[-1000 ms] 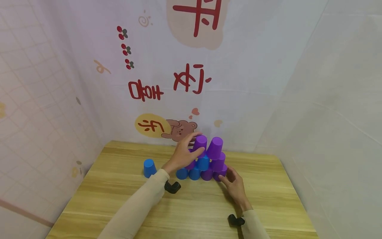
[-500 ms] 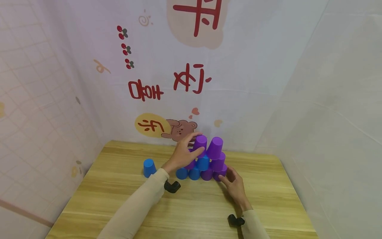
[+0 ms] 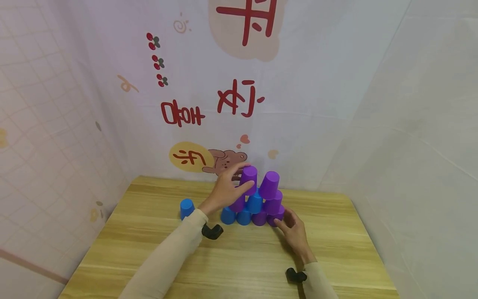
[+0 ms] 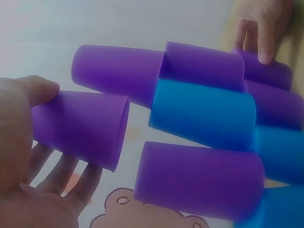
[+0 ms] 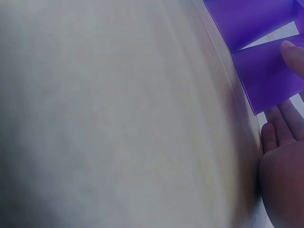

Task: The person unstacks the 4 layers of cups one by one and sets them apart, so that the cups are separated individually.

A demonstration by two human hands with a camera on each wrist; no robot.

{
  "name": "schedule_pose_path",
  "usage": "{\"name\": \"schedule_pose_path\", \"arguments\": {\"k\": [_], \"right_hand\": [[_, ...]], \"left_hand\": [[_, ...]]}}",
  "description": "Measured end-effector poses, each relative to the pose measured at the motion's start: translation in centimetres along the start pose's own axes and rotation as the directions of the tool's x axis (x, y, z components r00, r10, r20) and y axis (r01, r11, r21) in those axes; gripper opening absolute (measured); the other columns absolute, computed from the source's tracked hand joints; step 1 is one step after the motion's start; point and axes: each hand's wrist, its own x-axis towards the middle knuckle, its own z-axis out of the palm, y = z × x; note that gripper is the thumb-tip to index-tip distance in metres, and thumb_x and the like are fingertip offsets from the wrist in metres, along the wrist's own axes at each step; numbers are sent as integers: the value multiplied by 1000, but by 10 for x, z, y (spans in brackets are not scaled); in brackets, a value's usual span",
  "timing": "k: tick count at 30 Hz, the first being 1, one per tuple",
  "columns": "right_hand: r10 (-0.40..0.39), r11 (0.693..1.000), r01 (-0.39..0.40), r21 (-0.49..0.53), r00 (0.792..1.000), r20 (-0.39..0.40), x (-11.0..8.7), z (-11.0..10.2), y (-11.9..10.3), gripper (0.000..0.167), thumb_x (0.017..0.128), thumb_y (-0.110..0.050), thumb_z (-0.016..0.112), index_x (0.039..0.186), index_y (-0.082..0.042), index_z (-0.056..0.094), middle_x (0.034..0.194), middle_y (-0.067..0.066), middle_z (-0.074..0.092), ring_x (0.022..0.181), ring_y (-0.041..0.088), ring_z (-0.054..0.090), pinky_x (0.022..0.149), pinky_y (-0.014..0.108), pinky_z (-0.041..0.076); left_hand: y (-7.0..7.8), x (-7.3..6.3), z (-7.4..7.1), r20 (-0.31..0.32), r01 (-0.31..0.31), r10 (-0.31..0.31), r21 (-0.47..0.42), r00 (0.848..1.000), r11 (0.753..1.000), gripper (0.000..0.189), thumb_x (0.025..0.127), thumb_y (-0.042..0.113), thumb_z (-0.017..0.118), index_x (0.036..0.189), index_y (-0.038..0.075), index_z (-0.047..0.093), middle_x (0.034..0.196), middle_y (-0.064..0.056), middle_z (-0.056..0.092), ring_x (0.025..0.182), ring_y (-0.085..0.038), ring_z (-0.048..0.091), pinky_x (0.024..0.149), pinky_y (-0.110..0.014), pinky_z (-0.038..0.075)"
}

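Your left hand pinches a smooth, tapered purple cup just above the stepped cup stack, left of its top cup; your right hand grips the round right-end base cup on the wood-grained table.

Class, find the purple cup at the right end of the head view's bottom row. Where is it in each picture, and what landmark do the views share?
Head: the purple cup is below and right of centre.
Left wrist: the purple cup is at upper right.
Right wrist: the purple cup is at upper right, below another purple cup.
Shared landmark: the right hand, thumb against that cup.
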Motion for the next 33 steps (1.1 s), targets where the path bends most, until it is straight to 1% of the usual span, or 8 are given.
{"name": "schedule_pose_path", "arguments": {"k": [3,12,14,18,20,28,30,33], "right_hand": [[-1,1000,1,-2,1000,2,-1,-1,0,55,103,-18,85,154,-11,65,155,15,71,152,30,63,130,36,52],[-13,1000,13,19,1000,14,-2,-1,-2,56,103,-17,85,155,-9,64,155,16,70,150,28,63,133,53,48],[-9,1000,9,19,1000,12,-2,-1,-2,56,103,-17,85,155,-10,64,155,16,71,149,25,64,133,49,49],[1,1000,-1,22,1000,11,-2,-2,-2,56,102,-16,86,154,-11,65,154,14,71,140,4,65,127,29,52],[-1,1000,1,19,1000,12,-1,-3,-2,56,102,-16,86,154,-11,65,154,14,71,139,1,65,125,23,52],[-12,1000,12,4,1000,9,-2,-1,-3,55,103,-16,85,154,-10,64,154,15,71,150,28,63,133,47,48],[-11,1000,11,3,1000,7,-2,-1,-3,55,103,-17,85,154,-11,64,154,16,71,151,29,63,133,45,49],[-9,1000,9,-4,1000,9,-3,-1,-2,56,103,-17,85,155,-10,64,155,17,70,150,27,64,130,34,51]], "left_hand": [[2,-1,-4,-8,-1,1,-8,1000,1000,59,106,22,81,160,16,59,150,-12,72,136,-32,73,113,-50,66],[9,-7,-15,-12,12,-12,-16,1000,1000,56,105,19,81,157,16,61,146,-10,74,138,-33,72,116,-55,63],[9,-9,-18,-13,20,-20,-14,1000,1000,55,105,19,81,157,17,61,146,-10,74,138,-33,72,117,-56,62],[6,-14,-26,-19,33,-33,-8,999,999,57,105,18,80,159,15,60,149,-11,73,139,-34,71,117,-58,62],[4,-17,-29,-25,34,-34,4,999,999,58,106,18,80,160,14,59,151,-12,72,140,-36,71,117,-59,62],[-2,-29,-43,-66,42,-40,34,997,999,59,105,17,80,160,15,60,157,-14,69,140,-37,70,115,-58,63],[-3,-33,-47,-71,50,-47,39,996,998,60,105,17,80,161,15,59,156,-14,70,140,-37,70,115,-57,63],[-4,-40,-52,-80,53,-48,55,996,997,60,105,16,81,161,12,59,152,-16,72,139,-39,71,113,-58,64]]}}
